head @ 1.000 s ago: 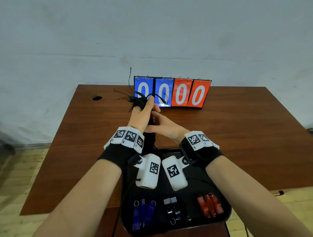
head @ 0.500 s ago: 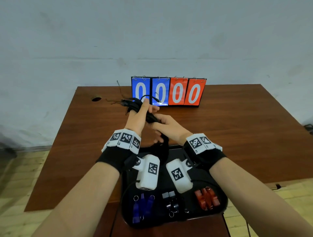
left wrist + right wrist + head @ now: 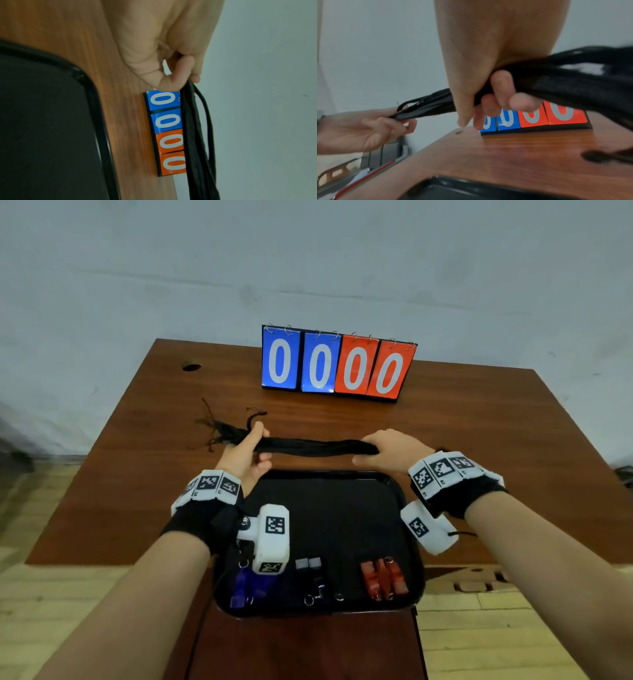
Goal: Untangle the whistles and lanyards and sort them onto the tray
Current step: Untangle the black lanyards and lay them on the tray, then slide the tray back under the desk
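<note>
A bundle of black lanyards (image 3: pixel 308 446) stretches level between both hands, just above the far rim of the black tray (image 3: pixel 329 474). My left hand (image 3: pixel 247 447) pinches its left end (image 3: pixel 190 108), where frayed cord tips (image 3: pixel 219 428) stick out. My right hand (image 3: pixel 383 451) grips the right end (image 3: pixel 547 83) with fingers curled round it. On the tray's near side lie blue whistles (image 3: pixel 241 590), black whistles (image 3: pixel 310 568) and red whistles (image 3: pixel 383 578) in separate groups.
A flip scoreboard (image 3: pixel 337 364) reading 0000 stands at the back of the brown table (image 3: pixel 479 412). A cable hole (image 3: pixel 191 367) sits at the table's far left corner. A pale wall rises behind the table; wooden floor shows on both sides.
The hands have moved apart, the right one sliding rightward, so the bunched lanyards are now drawn out into a straight level bundle lower over the tray's far rim.
</note>
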`<action>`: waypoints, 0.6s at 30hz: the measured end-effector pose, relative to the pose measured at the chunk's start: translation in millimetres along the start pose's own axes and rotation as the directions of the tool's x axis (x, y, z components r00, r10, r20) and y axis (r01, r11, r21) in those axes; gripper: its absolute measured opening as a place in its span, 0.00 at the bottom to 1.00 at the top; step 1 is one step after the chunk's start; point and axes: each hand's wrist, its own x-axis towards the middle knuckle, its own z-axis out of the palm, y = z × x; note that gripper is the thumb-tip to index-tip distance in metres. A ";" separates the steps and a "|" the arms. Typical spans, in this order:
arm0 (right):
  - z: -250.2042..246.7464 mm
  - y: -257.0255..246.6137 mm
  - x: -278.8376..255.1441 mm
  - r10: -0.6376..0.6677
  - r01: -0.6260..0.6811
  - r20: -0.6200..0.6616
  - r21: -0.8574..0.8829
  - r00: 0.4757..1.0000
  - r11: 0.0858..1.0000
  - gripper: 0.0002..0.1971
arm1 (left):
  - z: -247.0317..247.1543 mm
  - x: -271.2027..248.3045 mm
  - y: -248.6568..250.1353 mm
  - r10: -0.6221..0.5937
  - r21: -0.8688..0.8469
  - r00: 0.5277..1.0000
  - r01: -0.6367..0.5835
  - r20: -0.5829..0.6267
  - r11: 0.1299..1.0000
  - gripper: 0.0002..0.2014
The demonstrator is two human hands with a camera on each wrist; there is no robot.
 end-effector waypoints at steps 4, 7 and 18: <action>26.0 14.5 2.0 0.042 -0.043 -0.010 -0.355 0.999 0.934 0.19 | -15.3 3.3 -22.6 -0.090 -0.064 0.987 0.082 -0.132 0.995 0.10; 52.1 31.9 7.4 0.101 -0.062 0.060 -0.463 0.993 0.884 0.22 | -26.8 7.3 -40.9 -0.142 -0.041 0.970 0.136 -0.199 0.990 0.04; 105.1 59.5 30.8 0.170 -0.101 0.119 -0.441 0.978 0.892 0.25 | -49.5 25.0 -65.9 -0.194 0.134 0.910 0.258 -0.367 0.957 0.18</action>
